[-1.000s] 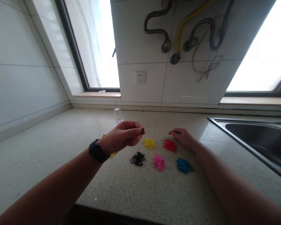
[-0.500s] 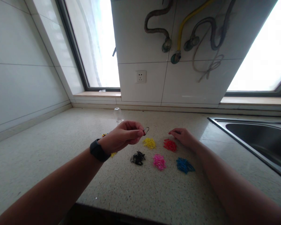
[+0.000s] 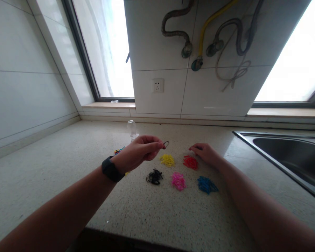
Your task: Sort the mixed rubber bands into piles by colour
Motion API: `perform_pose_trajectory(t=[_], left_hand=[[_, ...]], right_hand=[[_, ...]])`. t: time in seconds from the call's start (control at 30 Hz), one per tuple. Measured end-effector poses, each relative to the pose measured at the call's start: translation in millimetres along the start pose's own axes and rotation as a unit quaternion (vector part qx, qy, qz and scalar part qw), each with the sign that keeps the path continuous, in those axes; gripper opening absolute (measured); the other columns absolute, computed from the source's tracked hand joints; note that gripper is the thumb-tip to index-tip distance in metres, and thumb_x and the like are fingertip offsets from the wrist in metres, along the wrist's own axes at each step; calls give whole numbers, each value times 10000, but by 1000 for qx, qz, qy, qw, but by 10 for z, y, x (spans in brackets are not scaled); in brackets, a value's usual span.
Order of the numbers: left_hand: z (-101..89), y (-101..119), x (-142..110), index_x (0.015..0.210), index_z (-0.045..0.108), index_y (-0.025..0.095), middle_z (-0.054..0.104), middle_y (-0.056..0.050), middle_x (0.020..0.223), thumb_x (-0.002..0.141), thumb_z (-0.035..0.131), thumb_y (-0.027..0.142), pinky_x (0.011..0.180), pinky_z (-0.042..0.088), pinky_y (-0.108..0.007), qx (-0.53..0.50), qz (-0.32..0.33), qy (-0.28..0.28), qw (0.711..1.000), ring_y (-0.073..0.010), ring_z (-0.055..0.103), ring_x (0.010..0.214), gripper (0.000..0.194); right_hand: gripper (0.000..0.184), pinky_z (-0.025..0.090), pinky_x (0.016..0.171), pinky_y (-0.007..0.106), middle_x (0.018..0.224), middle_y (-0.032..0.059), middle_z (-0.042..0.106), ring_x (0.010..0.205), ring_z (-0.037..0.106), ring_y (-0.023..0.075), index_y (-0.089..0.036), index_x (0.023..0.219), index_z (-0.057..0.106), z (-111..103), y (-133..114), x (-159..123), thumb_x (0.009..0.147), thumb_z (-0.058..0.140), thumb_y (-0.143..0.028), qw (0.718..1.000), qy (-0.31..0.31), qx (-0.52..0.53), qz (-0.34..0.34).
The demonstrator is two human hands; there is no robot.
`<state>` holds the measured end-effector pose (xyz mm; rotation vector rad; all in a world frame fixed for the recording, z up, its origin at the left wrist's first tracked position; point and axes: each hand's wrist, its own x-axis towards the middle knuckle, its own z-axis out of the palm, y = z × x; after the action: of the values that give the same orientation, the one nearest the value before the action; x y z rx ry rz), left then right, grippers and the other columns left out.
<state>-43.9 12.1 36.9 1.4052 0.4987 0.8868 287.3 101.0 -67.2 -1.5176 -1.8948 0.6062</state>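
Note:
My left hand (image 3: pixel 148 148), with a dark band on its wrist, pinches a small black rubber band (image 3: pixel 166 144) between thumb and fingertips. It hangs in the air above and behind the yellow rubber bands (image 3: pixel 167 160). My right hand (image 3: pixel 202 151) rests on the counter just behind the red rubber bands (image 3: pixel 190 162), fingers loosely stretched to the left and nothing visible in them. Nearer the front lie piles of black rubber bands (image 3: pixel 154 177), pink rubber bands (image 3: pixel 178 181) and blue rubber bands (image 3: pixel 207 184). A mixed-colour pile (image 3: pixel 118 151) is partly hidden behind my left wrist.
A clear plastic container (image 3: pixel 131 128) stands on the speckled counter (image 3: pixel 136 217) behind my left hand. To the right is a steel sink (image 3: pixel 291 154). Hoses and valves (image 3: pixel 196 64) and a socket (image 3: pixel 158 85) are on the tiled wall.
My left hand has shifted slightly to the right with the black rubber band, uncovering more of the mixed pile. My right hand has stayed in place.

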Motion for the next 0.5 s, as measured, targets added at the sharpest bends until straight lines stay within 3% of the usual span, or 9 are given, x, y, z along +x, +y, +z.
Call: perform_pose_trajectory(t=[0.27,0.5], left_hand=[[14,-55,28,861,685,132,397,58,564,856,697,300,478,216,-205,-9,16,45,999,-39,290,496,169],[65,-99,30,858,676,124,388,63,546,859,694,283,476,219,-196,-39,9,36,999,-36,291,489,159]], right_hand=[[400,359,546,272,634,26,631,553,490,138,-127,968,769,-12,-22,-13,823,537,-419,1000,-5,-14,0],[392,367,559,277,643,29,641,562,502,144,-133,960,768,-11,-36,-12,825,534,-417,1000,-6,-16,3]])
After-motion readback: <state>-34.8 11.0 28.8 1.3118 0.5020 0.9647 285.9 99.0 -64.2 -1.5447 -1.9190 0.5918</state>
